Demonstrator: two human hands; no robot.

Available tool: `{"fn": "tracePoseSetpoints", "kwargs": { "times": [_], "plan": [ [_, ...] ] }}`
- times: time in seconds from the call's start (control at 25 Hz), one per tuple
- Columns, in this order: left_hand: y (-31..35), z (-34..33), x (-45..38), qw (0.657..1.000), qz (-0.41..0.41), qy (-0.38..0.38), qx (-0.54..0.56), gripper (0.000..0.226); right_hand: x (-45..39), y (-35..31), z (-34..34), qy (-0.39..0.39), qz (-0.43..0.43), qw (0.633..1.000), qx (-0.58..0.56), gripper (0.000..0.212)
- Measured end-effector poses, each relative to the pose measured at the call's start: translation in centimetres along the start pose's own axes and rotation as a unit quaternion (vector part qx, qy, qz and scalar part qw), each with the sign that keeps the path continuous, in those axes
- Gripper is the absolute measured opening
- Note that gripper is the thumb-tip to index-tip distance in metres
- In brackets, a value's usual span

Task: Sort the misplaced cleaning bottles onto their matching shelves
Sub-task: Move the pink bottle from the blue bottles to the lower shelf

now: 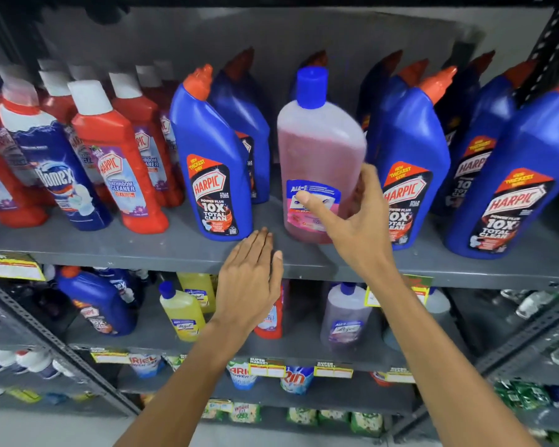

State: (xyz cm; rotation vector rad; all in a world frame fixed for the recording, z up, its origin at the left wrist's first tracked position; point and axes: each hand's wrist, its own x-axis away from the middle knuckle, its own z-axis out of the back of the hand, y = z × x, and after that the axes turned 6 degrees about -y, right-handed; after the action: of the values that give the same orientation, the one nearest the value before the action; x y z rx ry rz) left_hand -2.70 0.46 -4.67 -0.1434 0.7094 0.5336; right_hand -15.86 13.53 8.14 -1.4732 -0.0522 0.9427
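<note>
A pink floor-cleaner bottle point(320, 150) with a blue cap stands on the upper grey shelf point(142, 250), between blue Harpic bottles point(213, 169). My right hand point(359, 221) wraps its lower half, thumb on the label and fingers round the right side. The bottle looks slightly blurred. My left hand point(249, 282) hovers flat at the shelf's front edge, below and left of the pink bottle, holding nothing. Further blue Harpic bottles point(410, 162) crowd the right side.
Red Harpic bathroom cleaners point(117, 156) and a Domex bottle point(55, 169) fill the shelf's left. The shelf below holds yellow point(181, 311), purple point(346, 317) and red point(271, 321) bottles plus a blue Harpic point(97, 304). Detergent pouches point(291, 379) sit lower down. A perforated metal upright point(546, 43) stands at right.
</note>
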Motion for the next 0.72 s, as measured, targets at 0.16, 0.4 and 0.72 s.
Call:
{"fn": "tracePoseSetpoints", "kwargs": {
  "times": [0.16,0.4,0.72],
  "plan": [
    [-0.2,-0.2,-0.2,1.0,-0.009,0.0,-0.001,0.051,4.3,-2.9,2.8,0.045,0.014,0.997,-0.057,0.067],
    [-0.9,-0.7,-0.6,0.999,-0.049,0.023,0.004,0.048,16.4,2.1,3.7,0.071,-0.126,0.986,-0.079,0.085],
    [-1.1,-0.5,-0.3,0.998,-0.057,0.019,0.006,0.047,22.9,17.7,-1.6,0.038,-0.259,0.965,0.002,0.065]
  ]
}}
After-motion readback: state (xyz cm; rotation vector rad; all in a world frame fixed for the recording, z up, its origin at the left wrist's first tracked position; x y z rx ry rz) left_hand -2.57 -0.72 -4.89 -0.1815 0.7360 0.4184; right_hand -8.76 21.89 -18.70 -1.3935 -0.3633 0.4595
